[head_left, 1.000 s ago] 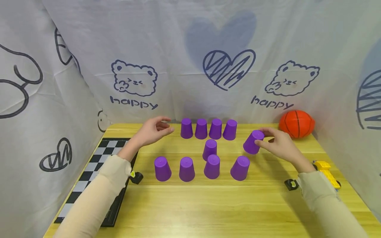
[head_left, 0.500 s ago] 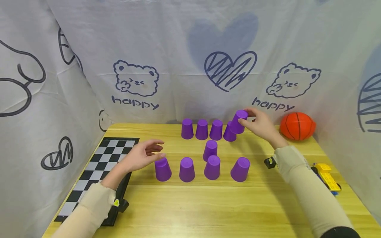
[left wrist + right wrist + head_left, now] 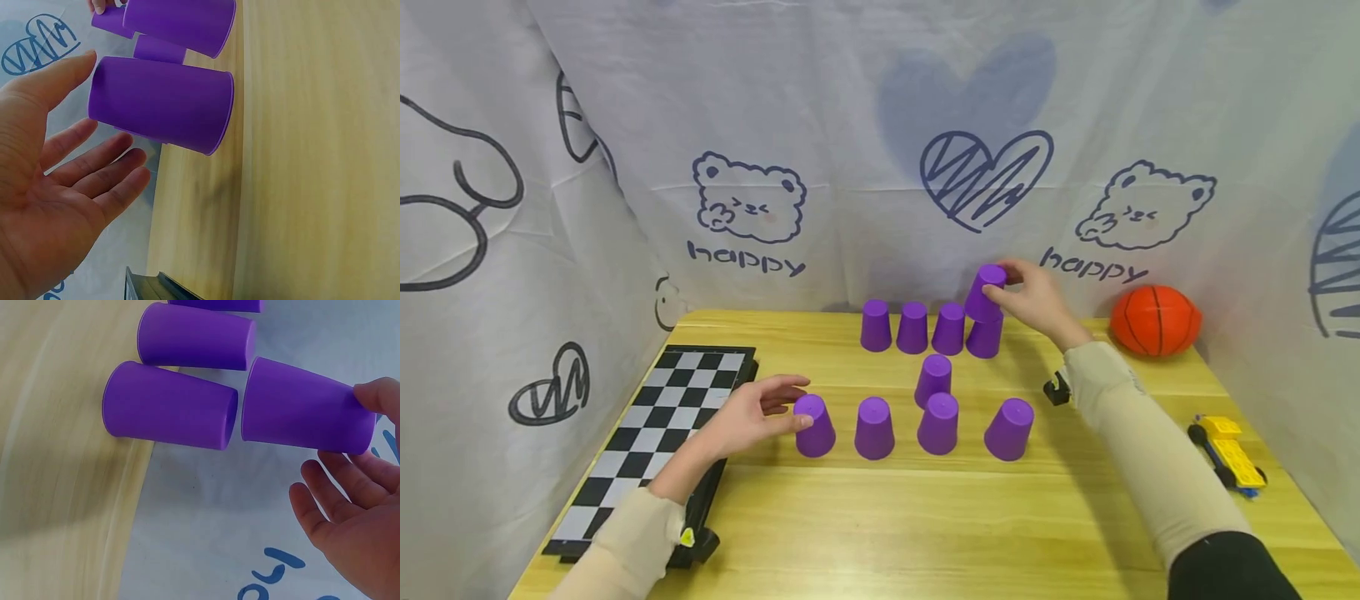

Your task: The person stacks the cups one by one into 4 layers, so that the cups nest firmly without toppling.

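Note:
Several purple cups stand upside down on the wooden table (image 3: 925, 525): a back row, one middle cup (image 3: 933, 380) and a front row. My right hand (image 3: 1000, 279) pinches a purple cup (image 3: 987, 292) near its base, directly over the back right cup (image 3: 984, 337). In the right wrist view the held cup (image 3: 306, 412) has its rim at the top of that cup (image 3: 169, 405), with my right hand (image 3: 337, 437) beside it. My left hand (image 3: 790, 400) is open, its fingertips touching the front left cup (image 3: 815, 426). The left wrist view shows this cup (image 3: 162, 103) beside my flat left hand (image 3: 106, 125).
A black and white chessboard (image 3: 647, 425) lies along the table's left edge. An orange basketball (image 3: 1154, 320) sits at the back right corner, and a yellow toy (image 3: 1228, 450) lies near the right edge. Printed cloth walls close in the back and both sides.
My right hand lifted its cup from the table's right side and carried it back over the back right cup. My left hand moved from the back row to the front left cup.

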Action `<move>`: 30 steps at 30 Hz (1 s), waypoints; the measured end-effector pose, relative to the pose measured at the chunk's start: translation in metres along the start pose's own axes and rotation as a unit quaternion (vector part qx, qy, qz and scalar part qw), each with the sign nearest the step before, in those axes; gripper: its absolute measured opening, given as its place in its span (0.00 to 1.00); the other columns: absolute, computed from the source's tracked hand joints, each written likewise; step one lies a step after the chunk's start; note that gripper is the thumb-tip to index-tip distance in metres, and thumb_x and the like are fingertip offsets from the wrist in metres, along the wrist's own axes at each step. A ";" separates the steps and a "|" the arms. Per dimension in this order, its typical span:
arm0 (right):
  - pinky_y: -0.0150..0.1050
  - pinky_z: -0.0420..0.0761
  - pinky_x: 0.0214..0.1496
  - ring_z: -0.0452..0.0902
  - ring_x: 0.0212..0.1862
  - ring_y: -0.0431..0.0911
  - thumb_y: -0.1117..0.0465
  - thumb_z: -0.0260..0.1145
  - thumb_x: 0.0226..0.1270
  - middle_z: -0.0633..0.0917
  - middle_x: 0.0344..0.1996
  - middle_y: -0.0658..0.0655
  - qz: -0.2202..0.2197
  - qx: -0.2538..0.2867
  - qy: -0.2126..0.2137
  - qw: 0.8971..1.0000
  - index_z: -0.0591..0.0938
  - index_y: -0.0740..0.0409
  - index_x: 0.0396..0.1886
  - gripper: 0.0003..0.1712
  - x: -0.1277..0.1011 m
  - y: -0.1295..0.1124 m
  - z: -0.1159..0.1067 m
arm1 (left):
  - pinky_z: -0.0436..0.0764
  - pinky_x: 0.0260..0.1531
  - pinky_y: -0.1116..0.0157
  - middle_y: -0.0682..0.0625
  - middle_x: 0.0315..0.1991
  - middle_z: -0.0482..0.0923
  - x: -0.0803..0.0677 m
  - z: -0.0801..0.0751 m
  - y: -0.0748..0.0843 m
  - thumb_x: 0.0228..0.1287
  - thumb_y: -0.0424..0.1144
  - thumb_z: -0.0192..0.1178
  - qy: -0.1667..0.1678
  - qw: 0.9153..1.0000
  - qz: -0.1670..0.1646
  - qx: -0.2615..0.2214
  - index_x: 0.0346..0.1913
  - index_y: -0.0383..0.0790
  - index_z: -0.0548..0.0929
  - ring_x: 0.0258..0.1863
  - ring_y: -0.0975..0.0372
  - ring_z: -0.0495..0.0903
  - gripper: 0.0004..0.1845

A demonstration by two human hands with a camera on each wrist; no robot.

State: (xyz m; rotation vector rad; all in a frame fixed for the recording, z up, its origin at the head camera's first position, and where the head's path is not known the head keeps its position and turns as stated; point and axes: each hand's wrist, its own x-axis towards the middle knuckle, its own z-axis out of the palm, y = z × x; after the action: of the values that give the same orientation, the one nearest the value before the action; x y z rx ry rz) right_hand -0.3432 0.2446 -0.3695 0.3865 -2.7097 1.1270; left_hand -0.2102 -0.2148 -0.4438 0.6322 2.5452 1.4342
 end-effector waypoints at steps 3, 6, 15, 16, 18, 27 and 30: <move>0.59 0.81 0.65 0.80 0.62 0.63 0.53 0.69 0.73 0.86 0.58 0.68 -0.003 0.003 -0.002 1.000 0.80 0.65 0.64 0.27 0.003 0.000 0.003 | 0.80 0.67 0.46 0.40 0.60 0.86 -0.001 0.001 -0.001 0.66 0.43 0.75 0.003 1.000 0.002 0.004 0.70 0.36 0.77 0.62 0.48 0.85 0.33; 0.58 0.81 0.64 0.80 0.60 0.63 0.54 0.70 0.72 0.86 0.57 0.68 -0.006 0.005 0.000 1.000 0.80 0.65 0.64 0.26 0.006 0.000 0.006 | 0.81 0.67 0.47 0.40 0.61 0.85 -0.001 0.003 -0.002 0.65 0.43 0.75 0.003 1.000 0.001 0.005 0.69 0.36 0.78 0.62 0.47 0.85 0.33; 0.57 0.81 0.63 0.81 0.58 0.64 0.56 0.69 0.73 0.86 0.57 0.71 -0.013 0.001 -0.005 1.000 0.79 0.68 0.65 0.28 0.013 0.003 0.012 | 0.85 0.63 0.49 0.43 0.58 0.87 -0.002 0.006 -0.005 0.65 0.43 0.75 0.004 1.000 0.013 0.011 0.64 0.38 0.83 0.58 0.50 0.87 0.27; 0.57 0.81 0.63 0.81 0.58 0.64 0.56 0.69 0.73 0.86 0.57 0.71 -0.015 0.002 -0.005 1.000 0.79 0.68 0.65 0.28 0.014 0.003 0.012 | 0.85 0.62 0.49 0.43 0.57 0.88 -0.002 0.006 -0.005 0.65 0.43 0.75 0.005 1.000 0.013 0.011 0.64 0.38 0.83 0.58 0.50 0.87 0.26; 0.58 0.81 0.64 0.82 0.57 0.64 0.56 0.69 0.73 0.86 0.56 0.71 -0.018 0.002 -0.004 1.000 0.79 0.68 0.65 0.28 0.014 0.003 0.012 | 0.85 0.62 0.49 0.43 0.57 0.88 -0.003 0.006 -0.005 0.65 0.43 0.75 0.005 1.000 0.013 0.010 0.63 0.38 0.83 0.58 0.50 0.87 0.26; 0.58 0.81 0.63 0.82 0.57 0.64 0.56 0.68 0.74 0.86 0.57 0.71 -0.012 -0.001 -0.010 1.000 0.79 0.67 0.65 0.27 0.016 0.003 0.012 | 0.85 0.62 0.50 0.43 0.58 0.87 -0.003 0.006 -0.005 0.65 0.43 0.75 0.004 1.000 0.012 0.009 0.64 0.38 0.83 0.58 0.50 0.87 0.27; 0.58 0.82 0.63 0.82 0.57 0.65 0.56 0.68 0.74 0.86 0.58 0.71 -0.010 -0.004 -0.015 1.000 0.79 0.68 0.65 0.27 0.016 0.003 0.012 | 0.85 0.62 0.50 0.44 0.57 0.88 -0.004 0.006 -0.006 0.65 0.43 0.76 0.002 1.000 0.011 0.007 0.64 0.38 0.82 0.58 0.50 0.87 0.27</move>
State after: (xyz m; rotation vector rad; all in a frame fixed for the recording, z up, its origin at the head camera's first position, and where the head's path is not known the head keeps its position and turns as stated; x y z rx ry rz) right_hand -0.3603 0.2355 -0.3755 0.4312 -2.7282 1.1146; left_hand -0.2066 -0.2143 -0.4521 0.6630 2.5612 1.4273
